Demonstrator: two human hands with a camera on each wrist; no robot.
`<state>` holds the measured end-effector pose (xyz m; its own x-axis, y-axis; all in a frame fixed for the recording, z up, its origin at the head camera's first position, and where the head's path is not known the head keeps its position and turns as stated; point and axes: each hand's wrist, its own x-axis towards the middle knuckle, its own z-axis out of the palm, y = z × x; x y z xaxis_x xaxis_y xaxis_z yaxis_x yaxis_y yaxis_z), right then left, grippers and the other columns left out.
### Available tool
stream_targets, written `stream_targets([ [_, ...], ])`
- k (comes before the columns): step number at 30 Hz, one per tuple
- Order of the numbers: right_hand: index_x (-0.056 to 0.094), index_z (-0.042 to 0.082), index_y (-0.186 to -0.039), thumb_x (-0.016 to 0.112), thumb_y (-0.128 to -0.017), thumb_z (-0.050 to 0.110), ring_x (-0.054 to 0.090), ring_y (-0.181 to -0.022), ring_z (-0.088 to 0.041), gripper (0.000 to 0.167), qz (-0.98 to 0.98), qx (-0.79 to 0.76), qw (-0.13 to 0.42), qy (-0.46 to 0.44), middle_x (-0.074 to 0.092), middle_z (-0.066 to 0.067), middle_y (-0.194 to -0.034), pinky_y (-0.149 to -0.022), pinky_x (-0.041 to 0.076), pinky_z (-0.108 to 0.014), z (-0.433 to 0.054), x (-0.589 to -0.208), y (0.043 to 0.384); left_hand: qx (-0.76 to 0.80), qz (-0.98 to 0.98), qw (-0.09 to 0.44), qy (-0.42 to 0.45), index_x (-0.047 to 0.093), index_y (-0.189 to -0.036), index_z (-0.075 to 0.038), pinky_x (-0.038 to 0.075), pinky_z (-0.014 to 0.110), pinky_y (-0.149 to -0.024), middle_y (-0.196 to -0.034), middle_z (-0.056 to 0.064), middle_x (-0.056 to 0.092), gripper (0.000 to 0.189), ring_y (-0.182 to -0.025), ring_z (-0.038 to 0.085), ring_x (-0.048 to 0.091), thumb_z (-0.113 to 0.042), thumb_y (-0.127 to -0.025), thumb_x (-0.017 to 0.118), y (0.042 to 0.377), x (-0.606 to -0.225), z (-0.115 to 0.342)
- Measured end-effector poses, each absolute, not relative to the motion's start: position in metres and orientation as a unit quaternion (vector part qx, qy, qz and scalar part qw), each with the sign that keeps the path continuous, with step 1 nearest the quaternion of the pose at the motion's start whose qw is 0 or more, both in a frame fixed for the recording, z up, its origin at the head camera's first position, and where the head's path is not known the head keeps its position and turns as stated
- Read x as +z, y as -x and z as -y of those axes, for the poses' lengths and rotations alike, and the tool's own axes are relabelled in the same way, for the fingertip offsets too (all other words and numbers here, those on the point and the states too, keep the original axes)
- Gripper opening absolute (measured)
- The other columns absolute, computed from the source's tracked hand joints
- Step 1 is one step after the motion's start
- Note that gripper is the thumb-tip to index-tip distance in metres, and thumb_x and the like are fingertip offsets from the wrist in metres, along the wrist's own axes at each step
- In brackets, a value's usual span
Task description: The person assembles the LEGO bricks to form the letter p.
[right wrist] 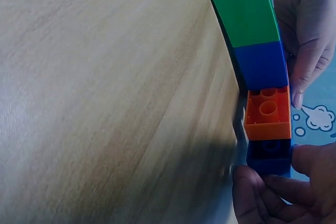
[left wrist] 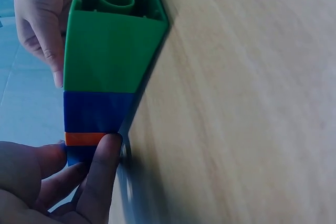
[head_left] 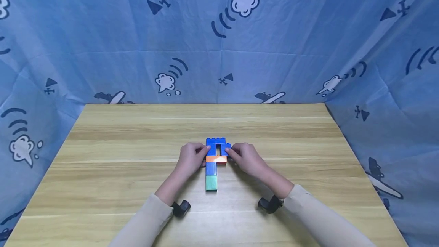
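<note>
A joined toy-brick build lies lengthwise on the wooden table. From its near end run a green brick (head_left: 211, 183), a blue brick (head_left: 210, 169) and a wider orange brick (head_left: 214, 159). Beyond the orange, two blue bricks stand side by side with a gap, and a blue brick (head_left: 215, 140) spans their far ends. My left hand (head_left: 190, 158) grips the build's left side around the left blue brick and the orange one. Opposite it, my right hand (head_left: 247, 159) pinches the right blue brick (right wrist: 269, 163) between thumb and fingers. Hollow undersides of the orange and green bricks show in the right wrist view.
The wooden table (head_left: 137, 186) extends around the build on all sides. A blue patterned cloth (head_left: 192, 29) hangs behind the table's far edge and along its sides. A black wrist camera (head_left: 181, 209) is on the left wrist, another black camera (head_left: 270, 204) on the right.
</note>
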<state>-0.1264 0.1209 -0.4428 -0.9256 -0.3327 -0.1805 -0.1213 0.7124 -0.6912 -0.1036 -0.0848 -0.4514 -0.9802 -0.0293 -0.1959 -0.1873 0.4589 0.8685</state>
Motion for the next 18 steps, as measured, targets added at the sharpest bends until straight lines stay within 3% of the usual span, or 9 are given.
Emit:
stream_targets([
  [18, 0.070, 0.009, -0.079, 0.060, -0.108, 0.030, 0.046, -0.060, -0.013, 0.036, -0.917, -0.348, 0.157, 0.117, 0.049, 0.001, -0.063, -0.053, 0.035, -0.019, -0.1194, -0.4434, 0.1296, 0.514, -0.853, 0.074, 0.060, 0.078, -0.104, 0.001, 0.061, 0.022, -0.056, -0.082, 0.010, 0.072, 0.026, -0.059, 0.009, 0.066, -0.022, -0.105, 0.066, 0.1062, -0.4536, 0.0846],
])
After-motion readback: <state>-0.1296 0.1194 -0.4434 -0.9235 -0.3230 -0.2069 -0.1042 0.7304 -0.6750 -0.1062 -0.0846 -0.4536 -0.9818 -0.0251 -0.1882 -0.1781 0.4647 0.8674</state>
